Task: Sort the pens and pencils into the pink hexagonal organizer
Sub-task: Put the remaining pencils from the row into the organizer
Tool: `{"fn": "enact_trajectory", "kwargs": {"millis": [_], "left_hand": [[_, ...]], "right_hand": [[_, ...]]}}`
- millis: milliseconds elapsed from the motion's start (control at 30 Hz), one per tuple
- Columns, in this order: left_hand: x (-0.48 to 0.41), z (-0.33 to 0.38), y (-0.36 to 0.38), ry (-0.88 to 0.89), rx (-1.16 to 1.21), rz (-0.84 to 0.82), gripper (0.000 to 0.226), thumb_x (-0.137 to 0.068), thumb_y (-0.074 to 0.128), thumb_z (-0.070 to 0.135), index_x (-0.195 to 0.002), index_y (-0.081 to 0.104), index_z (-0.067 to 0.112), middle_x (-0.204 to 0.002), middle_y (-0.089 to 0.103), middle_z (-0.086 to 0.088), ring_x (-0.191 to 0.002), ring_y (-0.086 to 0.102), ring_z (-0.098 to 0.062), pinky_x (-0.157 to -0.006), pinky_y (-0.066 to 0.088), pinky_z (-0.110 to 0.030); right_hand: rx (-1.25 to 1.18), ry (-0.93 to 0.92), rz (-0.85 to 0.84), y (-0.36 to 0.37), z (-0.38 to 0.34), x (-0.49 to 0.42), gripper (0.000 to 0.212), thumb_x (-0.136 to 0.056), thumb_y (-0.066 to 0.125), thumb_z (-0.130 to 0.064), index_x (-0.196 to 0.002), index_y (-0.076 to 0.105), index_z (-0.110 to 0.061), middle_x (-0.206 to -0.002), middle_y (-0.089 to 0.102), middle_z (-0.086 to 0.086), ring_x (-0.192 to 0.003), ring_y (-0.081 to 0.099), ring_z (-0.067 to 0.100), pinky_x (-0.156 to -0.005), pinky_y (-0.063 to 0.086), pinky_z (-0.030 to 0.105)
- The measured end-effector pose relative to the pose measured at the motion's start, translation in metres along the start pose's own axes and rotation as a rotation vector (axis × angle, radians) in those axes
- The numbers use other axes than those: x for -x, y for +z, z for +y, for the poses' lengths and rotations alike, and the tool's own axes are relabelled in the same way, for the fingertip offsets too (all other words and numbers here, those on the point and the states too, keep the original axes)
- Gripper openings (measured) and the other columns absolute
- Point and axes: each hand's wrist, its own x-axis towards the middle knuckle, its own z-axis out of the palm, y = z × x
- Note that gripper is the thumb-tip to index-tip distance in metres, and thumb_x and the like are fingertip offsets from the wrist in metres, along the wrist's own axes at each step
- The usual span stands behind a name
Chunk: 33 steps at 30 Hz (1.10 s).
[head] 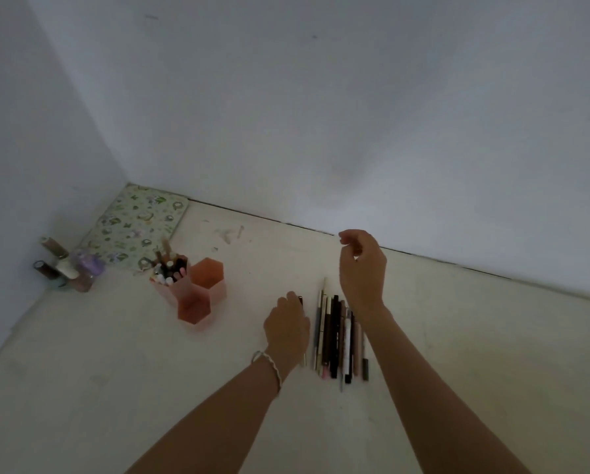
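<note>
The pink hexagonal organizer [197, 295] stands on the white table, left of centre. Its back-left cell [168, 271] holds several pens and sticks; the other two cells look empty. A row of several pens and pencils [338, 336] lies side by side to the right of it. My left hand [286, 325] rests palm down just left of the row, fingers closed over a single pen [303, 361] whose dark tip and lower end stick out. My right hand [362, 268] hovers above the far end of the row, fingers loosely curled and apart, holding nothing.
A floral patterned board [139, 227] lies flat in the back-left corner. Several small bottles [64, 265] cluster by the left wall. White walls close off the table at the left and back.
</note>
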Motion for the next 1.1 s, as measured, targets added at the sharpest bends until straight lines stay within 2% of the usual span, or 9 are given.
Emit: {"fn": "enact_trajectory", "kwargs": {"millis": [167,267,367,433,533,700,867,967,1100], "left_hand": [[-0.016,-0.011,-0.007,0.025,0.243,0.041,0.029,-0.091,0.056,0.02,-0.118,0.051,0.013,-0.103,0.065,-0.006,-0.089,0.063,-0.023,-0.078,0.054,-0.037],[-0.026,-0.015,-0.026,0.068,0.473,0.144,0.039,-0.089,0.06,0.016,-0.127,0.049,0.022,-0.085,0.063,0.003,-0.072,0.065,-0.015,-0.066,0.059,-0.037],[-0.029,-0.014,-0.043,0.164,0.532,0.209,0.057,-0.089,0.061,0.016,-0.138,0.039,0.035,-0.08,0.06,0.011,-0.067,0.063,-0.005,-0.056,0.054,-0.017],[-0.03,-0.011,-0.054,0.178,0.583,0.226,0.055,-0.089,0.063,0.014,-0.137,0.044,0.033,-0.08,0.061,0.011,-0.067,0.064,-0.005,-0.056,0.057,-0.018],[-0.026,-0.011,-0.068,0.217,0.567,0.267,0.048,-0.087,0.065,0.015,-0.129,0.051,0.033,-0.077,0.062,0.011,-0.065,0.065,-0.005,-0.058,0.06,-0.024],[-0.016,-0.013,-0.097,0.265,0.634,0.361,0.047,-0.086,0.065,0.013,-0.128,0.054,0.031,-0.079,0.062,0.01,-0.065,0.064,-0.005,-0.06,0.06,-0.028],[-0.012,-0.046,-0.166,0.23,0.753,0.807,0.045,-0.086,0.062,0.016,-0.125,0.052,0.037,-0.082,0.063,0.017,-0.071,0.065,0.0,-0.062,0.054,-0.015],[-0.009,-0.088,-0.199,0.094,0.784,1.014,0.044,-0.086,0.06,0.016,-0.124,0.048,0.036,-0.087,0.062,0.016,-0.077,0.066,-0.005,-0.067,0.057,-0.023],[-0.004,-0.121,-0.199,0.061,0.656,0.937,0.042,-0.09,0.061,0.008,-0.125,0.045,0.025,-0.091,0.063,0.004,-0.079,0.067,-0.015,-0.073,0.06,-0.035]], "right_hand": [[-0.027,0.15,-0.027,-0.007,0.025,-0.005,0.024,-0.086,0.051,-0.004,-0.093,0.066,-0.022,-0.076,0.066,-0.005,-0.055,0.052,0.001,-0.054,0.044,0.017],[0.212,0.273,-0.188,0.002,0.043,-0.014,0.02,-0.088,0.053,-0.011,-0.103,0.066,-0.015,-0.091,0.068,-0.002,-0.072,0.058,0.008,-0.066,0.042,0.022],[0.457,0.353,-0.454,0.015,0.065,-0.016,0.024,-0.093,0.051,-0.018,-0.114,0.056,-0.006,-0.105,0.065,0.01,-0.095,0.062,0.026,-0.077,0.046,0.029],[0.599,0.308,-0.566,0.023,0.075,-0.011,0.025,-0.096,0.049,-0.02,-0.116,0.051,-0.004,-0.107,0.063,0.012,-0.099,0.061,0.029,-0.081,0.049,0.033],[0.593,0.26,-0.599,0.034,0.087,-0.001,0.021,-0.096,0.046,-0.012,-0.114,0.05,-0.002,-0.106,0.063,0.016,-0.092,0.061,0.028,-0.077,0.05,0.035],[0.361,0.324,-0.398,0.034,0.074,-0.012,0.018,-0.089,0.049,-0.003,-0.105,0.058,-0.004,-0.095,0.066,0.013,-0.085,0.063,0.03,-0.07,0.048,0.033],[-0.02,0.287,-0.057,0.025,0.01,-0.049,0.015,-0.088,0.054,-0.007,-0.099,0.058,-0.016,-0.083,0.065,0.003,-0.059,0.057,0.005,-0.047,0.039,0.009],[-0.201,0.214,0.027,0.027,-0.029,-0.055,0.016,-0.09,0.055,-0.009,-0.102,0.057,-0.018,-0.084,0.065,0.001,-0.067,0.064,0.016,-0.049,0.042,0.009],[-0.34,0.13,0.05,0.043,-0.071,-0.044,0.016,-0.091,0.054,-0.008,-0.104,0.057,-0.015,-0.078,0.063,-0.005,-0.077,0.068,0.024,-0.056,0.046,0.013]]}}
